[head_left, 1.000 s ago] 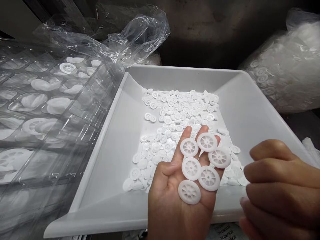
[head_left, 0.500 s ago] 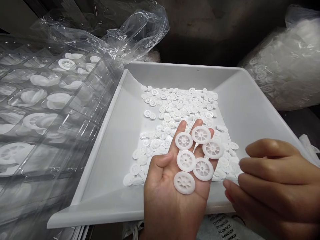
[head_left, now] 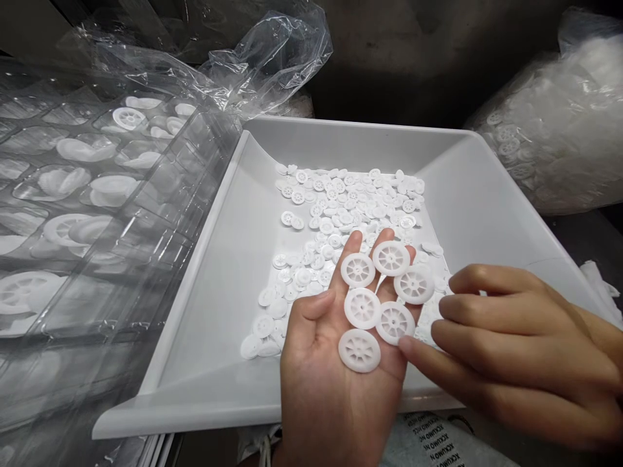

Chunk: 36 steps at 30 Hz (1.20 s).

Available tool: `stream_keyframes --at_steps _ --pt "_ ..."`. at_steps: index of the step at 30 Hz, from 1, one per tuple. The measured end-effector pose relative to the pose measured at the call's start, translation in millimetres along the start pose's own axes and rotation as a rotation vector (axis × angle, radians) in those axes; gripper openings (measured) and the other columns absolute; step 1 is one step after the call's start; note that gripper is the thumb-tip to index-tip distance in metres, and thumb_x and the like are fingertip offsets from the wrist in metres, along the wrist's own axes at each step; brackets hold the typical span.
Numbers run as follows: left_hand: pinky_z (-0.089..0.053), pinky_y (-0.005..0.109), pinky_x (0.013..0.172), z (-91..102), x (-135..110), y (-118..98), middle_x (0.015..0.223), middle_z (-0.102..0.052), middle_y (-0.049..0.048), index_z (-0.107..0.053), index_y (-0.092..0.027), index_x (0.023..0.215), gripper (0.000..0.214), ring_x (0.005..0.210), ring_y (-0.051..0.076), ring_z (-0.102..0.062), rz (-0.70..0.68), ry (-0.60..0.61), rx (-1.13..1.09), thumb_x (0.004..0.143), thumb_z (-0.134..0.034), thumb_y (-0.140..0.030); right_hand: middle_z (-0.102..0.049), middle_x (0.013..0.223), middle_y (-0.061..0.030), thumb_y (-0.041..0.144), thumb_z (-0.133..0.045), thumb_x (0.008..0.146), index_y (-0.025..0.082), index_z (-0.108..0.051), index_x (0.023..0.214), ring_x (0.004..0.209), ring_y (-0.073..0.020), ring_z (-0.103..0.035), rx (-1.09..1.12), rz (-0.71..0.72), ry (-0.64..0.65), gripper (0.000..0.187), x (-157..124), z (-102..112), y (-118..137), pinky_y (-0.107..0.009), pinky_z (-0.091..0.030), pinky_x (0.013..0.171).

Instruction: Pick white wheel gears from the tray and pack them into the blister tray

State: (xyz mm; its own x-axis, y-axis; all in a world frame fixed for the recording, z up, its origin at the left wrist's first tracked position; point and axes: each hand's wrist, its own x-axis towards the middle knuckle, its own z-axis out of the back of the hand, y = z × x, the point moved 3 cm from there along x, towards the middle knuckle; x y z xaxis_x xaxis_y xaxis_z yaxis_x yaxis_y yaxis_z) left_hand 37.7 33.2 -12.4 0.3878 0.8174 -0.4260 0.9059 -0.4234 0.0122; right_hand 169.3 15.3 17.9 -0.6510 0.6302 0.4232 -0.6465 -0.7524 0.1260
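Note:
My left hand (head_left: pixel 331 363) lies palm up and flat over the near edge of a white tray (head_left: pixel 214 311), carrying several white spoked plastic wheels (head_left: pixel 363 308) on its palm and fingers. My right hand (head_left: pixel 506 350) comes in from the right with its fingers stretched out and apart. Its lowest fingertip touches the edge of my left palm beside a wheel (head_left: pixel 394 322). Nothing is in the right hand. A heap of the same small white wheels (head_left: pixel 341 214) covers the tray floor beyond my fingers.
A clear plastic blister sheet (head_left: pixel 87 214) with white wheels in its pockets lies to the left, with a crumpled clear bag (head_left: pixel 263 58) behind it. A clear bag full of white parts (head_left: pixel 559 130) sits at the right. Printed paper (head_left: pixel 438 447) lies below the tray.
My right hand has moved left to my left palm, its fingers uncurling until one fingertip touches it. My left hand with the wheels has stayed nearly still.

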Motion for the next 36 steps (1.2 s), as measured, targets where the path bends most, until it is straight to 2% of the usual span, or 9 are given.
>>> stream_keyframes --at_steps 6,9,13,18,23,26,30,32,36 --pt "-0.043 0.041 0.105 1.1 -2 -1 0.128 -0.062 0.0120 -0.041 -0.020 0.142 0.062 0.121 0.024 -0.057 -0.012 -0.014 0.032 0.081 -0.037 -0.032 -0.059 0.076 -0.0014 0.017 -0.054 0.085 0.023 -0.054 0.063 0.073 -0.0150 -0.057 0.014 0.333 -0.074 0.023 11 4 -3 -0.035 -0.046 0.061" --pt "-0.045 0.040 0.102 1.3 -2 -2 0.131 -0.060 0.0130 -0.040 -0.019 0.143 0.063 0.120 0.025 -0.057 -0.009 -0.006 0.021 0.081 -0.037 -0.033 -0.060 0.081 -0.0023 0.012 -0.055 0.079 0.022 -0.051 0.058 0.078 -0.0155 -0.057 0.055 0.410 -0.095 0.024 13 5 -6 -0.036 -0.045 0.064" --pt "-0.047 0.039 0.100 1.2 -1 -1 0.128 -0.062 0.0118 -0.041 -0.019 0.143 0.062 0.118 0.024 -0.059 0.007 -0.016 -0.007 0.083 -0.036 -0.032 -0.059 0.082 -0.0041 0.012 -0.055 0.078 0.021 -0.055 0.061 0.081 -0.0167 -0.058 0.102 0.413 -0.059 0.019 14 5 -9 -0.036 -0.046 0.066" --pt "-0.048 0.036 0.100 -0.3 1 0 0.121 -0.067 0.0062 -0.042 -0.023 0.142 0.061 0.115 0.022 -0.061 0.025 -0.005 -0.069 0.082 -0.039 -0.035 -0.057 0.076 -0.0047 0.009 -0.053 0.081 0.017 -0.061 0.069 0.071 -0.0157 -0.057 0.126 0.396 -0.053 0.016 15 4 -12 -0.037 -0.049 0.067" --pt "-0.050 0.032 0.097 0.3 2 -1 0.122 -0.066 0.0089 -0.043 -0.018 0.140 0.059 0.113 0.020 -0.062 0.022 -0.025 -0.046 0.084 -0.035 -0.031 -0.057 0.074 -0.0044 0.008 -0.052 0.083 0.014 -0.062 0.074 0.066 -0.0149 -0.056 0.176 0.377 0.013 0.015 17 3 -13 -0.039 -0.049 0.066" --pt "-0.047 0.037 0.102 2.0 2 0 0.122 -0.066 0.0091 -0.044 -0.018 0.140 0.058 0.117 0.023 -0.060 0.011 -0.028 -0.027 0.083 -0.038 -0.032 -0.060 0.073 -0.0039 0.010 -0.053 0.086 0.013 -0.066 0.084 0.066 -0.0153 -0.057 0.152 0.380 -0.003 0.013 18 2 -7 -0.038 -0.047 0.063" --pt "-0.038 0.043 0.110 3.3 2 4 0.120 -0.067 0.0094 -0.049 -0.019 0.136 0.054 0.119 0.027 -0.058 0.042 -0.045 -0.006 0.084 -0.046 -0.033 -0.065 0.079 -0.0051 0.012 -0.041 0.094 0.007 -0.065 0.104 0.063 -0.0134 -0.054 0.152 0.303 0.019 0.026 19 -4 5 -0.036 -0.038 0.053" --pt "-0.037 0.044 0.110 2.4 2 5 0.118 -0.068 0.0101 -0.051 -0.018 0.134 0.051 0.120 0.027 -0.057 0.044 -0.048 -0.004 0.085 -0.047 -0.032 -0.064 0.078 -0.0052 0.012 -0.044 0.093 0.003 -0.064 0.105 0.062 -0.0132 -0.053 0.165 0.260 0.005 0.025 18 -6 7 -0.035 -0.037 0.052" --pt "-0.037 0.046 0.110 -0.6 3 7 0.116 -0.068 0.0118 -0.046 -0.015 0.137 0.052 0.124 0.027 -0.054 0.053 -0.038 -0.036 0.087 -0.042 -0.030 -0.061 0.081 -0.0050 0.013 -0.049 0.088 0.008 -0.067 0.096 0.069 -0.0155 -0.056 0.111 0.275 -0.054 0.020 15 -7 8 -0.038 -0.042 0.058"
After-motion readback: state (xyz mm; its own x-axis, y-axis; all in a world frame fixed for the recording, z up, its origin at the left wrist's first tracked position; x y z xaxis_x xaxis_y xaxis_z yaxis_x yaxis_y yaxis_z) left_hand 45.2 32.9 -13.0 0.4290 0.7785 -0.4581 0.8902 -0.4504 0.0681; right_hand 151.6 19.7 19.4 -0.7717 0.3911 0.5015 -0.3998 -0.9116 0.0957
